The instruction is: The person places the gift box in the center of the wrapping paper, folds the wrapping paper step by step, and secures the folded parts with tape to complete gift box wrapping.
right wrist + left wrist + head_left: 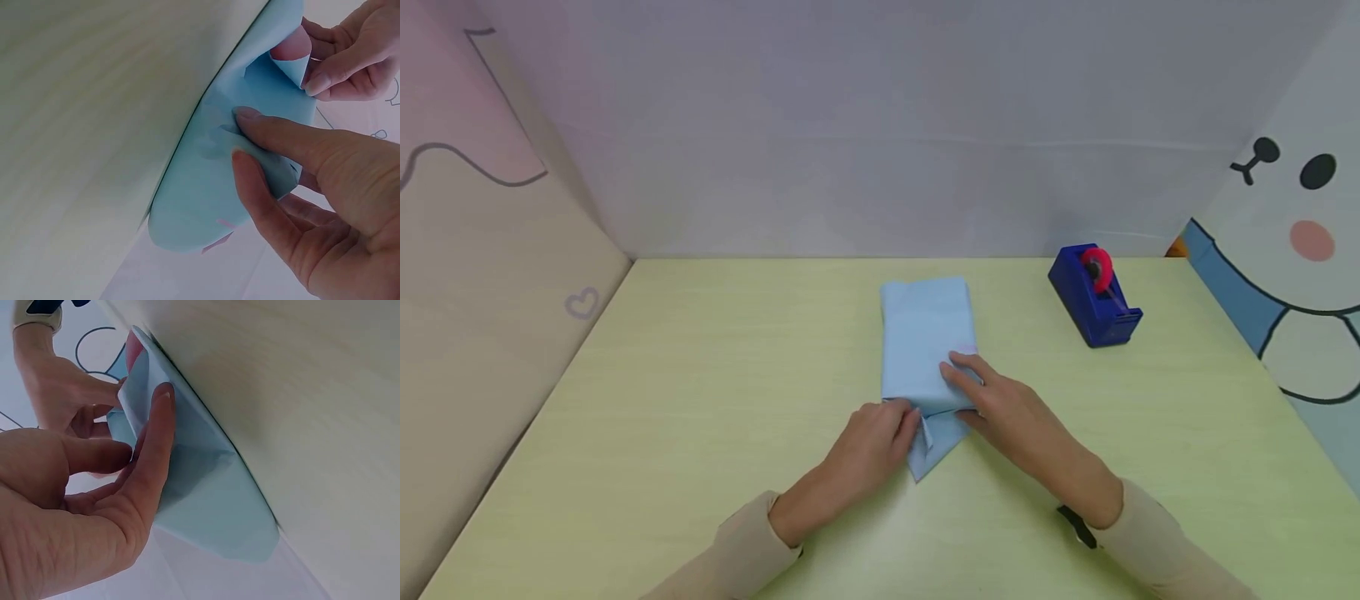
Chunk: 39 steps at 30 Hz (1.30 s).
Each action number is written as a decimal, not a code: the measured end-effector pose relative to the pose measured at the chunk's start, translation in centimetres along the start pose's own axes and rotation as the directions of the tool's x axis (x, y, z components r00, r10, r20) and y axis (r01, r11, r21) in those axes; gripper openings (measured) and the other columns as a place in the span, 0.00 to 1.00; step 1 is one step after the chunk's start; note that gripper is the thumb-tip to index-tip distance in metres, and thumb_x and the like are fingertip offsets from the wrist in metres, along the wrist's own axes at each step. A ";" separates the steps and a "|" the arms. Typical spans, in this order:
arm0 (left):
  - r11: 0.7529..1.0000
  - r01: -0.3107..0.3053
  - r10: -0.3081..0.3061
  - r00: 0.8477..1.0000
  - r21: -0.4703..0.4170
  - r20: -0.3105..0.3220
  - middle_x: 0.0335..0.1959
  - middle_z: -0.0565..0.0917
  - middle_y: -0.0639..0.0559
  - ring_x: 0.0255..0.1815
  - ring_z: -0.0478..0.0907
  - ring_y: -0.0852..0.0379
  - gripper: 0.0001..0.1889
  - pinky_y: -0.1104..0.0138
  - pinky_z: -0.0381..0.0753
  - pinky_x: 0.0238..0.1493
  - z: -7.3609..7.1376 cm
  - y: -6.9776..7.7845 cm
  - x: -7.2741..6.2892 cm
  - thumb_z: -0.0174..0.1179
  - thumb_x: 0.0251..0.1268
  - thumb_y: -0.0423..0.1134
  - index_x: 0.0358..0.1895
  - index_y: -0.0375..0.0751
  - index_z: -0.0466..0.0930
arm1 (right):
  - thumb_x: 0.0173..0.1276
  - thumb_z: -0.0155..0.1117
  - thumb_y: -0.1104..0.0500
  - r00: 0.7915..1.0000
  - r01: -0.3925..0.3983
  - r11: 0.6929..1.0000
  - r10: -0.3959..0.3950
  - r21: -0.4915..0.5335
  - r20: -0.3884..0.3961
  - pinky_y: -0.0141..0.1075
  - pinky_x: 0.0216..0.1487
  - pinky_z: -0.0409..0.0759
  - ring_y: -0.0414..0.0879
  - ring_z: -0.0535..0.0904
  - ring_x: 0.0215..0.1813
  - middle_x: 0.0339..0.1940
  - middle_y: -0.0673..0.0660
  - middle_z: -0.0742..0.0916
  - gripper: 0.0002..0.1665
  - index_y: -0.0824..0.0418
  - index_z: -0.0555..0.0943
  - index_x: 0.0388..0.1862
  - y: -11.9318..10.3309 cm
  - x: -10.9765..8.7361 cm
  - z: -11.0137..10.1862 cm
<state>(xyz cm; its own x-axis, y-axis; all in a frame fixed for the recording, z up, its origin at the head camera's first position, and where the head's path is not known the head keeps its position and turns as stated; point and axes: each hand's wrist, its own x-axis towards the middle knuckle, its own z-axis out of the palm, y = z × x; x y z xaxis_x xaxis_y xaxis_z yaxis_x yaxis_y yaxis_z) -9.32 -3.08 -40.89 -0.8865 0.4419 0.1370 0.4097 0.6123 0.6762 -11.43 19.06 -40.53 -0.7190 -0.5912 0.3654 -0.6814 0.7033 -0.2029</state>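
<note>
We see fingers of the left hand [868, 442] and, apparently, the right hand [1013, 410] pinching the near end of the blue paper [927, 337], which uneven tugging could tear.

Both arms [737, 546] are extended forward and angled inward toward each other. The left hand [868, 440] is curled into a pinch; the right hand [1011, 412] is held with fingers parted and slightly bent.

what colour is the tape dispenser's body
The tape dispenser's body is dark blue, best seen in the head view.
</note>
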 end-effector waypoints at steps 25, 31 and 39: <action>0.953 -0.197 0.197 0.980 0.231 0.026 0.29 0.85 0.49 0.25 0.78 0.56 0.05 0.69 0.75 0.24 -0.6 0.1 -0.6 0.66 0.66 0.26 0.39 0.39 0.83 | 0.48 0.89 0.49 0.991 -0.109 0.990 0.116 -0.093 0.073 0.42 0.31 0.85 0.55 0.86 0.43 0.70 0.67 0.75 0.53 0.66 0.73 0.69 -1.8 -0.1 0.8; 0.960 -0.233 0.233 0.972 0.154 0.022 0.30 0.86 0.46 0.27 0.80 0.55 0.05 0.69 0.78 0.29 -0.6 -0.5 -0.3 0.65 0.67 0.24 0.39 0.36 0.81 | 0.47 0.89 0.46 0.986 -0.122 0.987 0.133 -0.107 0.100 0.43 0.31 0.86 0.56 0.86 0.43 0.71 0.67 0.74 0.56 0.67 0.71 0.70 -2.0 0.0 0.6; 0.968 -0.232 0.230 0.973 0.095 0.032 0.27 0.84 0.45 0.25 0.78 0.56 0.05 0.73 0.74 0.28 -0.4 -0.6 0.0 0.63 0.68 0.23 0.41 0.34 0.79 | 0.48 0.89 0.49 0.982 -0.091 0.996 0.092 -0.016 0.167 0.44 0.39 0.87 0.57 0.85 0.49 0.74 0.68 0.71 0.60 0.69 0.68 0.74 -1.5 -0.3 -0.5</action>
<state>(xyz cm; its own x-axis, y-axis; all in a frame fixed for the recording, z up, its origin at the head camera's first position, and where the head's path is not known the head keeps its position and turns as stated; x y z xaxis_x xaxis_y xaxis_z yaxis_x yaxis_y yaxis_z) -9.69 -3.69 -41.04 -0.7614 0.5913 0.2658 0.6226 0.5527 0.5539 -10.10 18.39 -39.84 -0.7913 -0.5815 0.1887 -0.6112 0.7600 -0.2208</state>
